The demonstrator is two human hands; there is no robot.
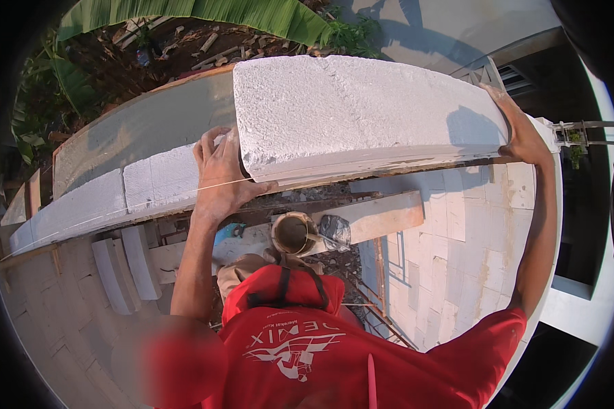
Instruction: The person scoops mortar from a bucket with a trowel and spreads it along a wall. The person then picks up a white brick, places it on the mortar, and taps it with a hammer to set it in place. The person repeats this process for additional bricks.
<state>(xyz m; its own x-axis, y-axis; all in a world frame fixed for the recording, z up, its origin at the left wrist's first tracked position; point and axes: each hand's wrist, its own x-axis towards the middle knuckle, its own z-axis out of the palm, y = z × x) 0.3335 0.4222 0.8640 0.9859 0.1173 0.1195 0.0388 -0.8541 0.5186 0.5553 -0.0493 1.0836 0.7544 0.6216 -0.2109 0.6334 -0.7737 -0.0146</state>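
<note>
A large white aerated concrete block (361, 112) lies lengthwise along the top of the wall. Around its left end, my left hand (218, 167) presses with fingers behind the corner and thumb stretched along the lower front edge. My right hand (525, 136) clasps the other end, fingertips over the top corner and thumb near the bottom edge. Whether the block bears fully on the wall or is slightly raised is unclear. A taut string (150, 202) passes in front of the white block course (68, 208) and reaches my left hand.
Below, a bucket of grey mortar (293, 233) stands on a plank (389, 217) with a grey-coated tool beside it. Two loose blocks (126, 269) lean at the left. Scaffold bars (382, 307) cross the drop below. Beyond the wall are banana leaves (205, 15) and debris.
</note>
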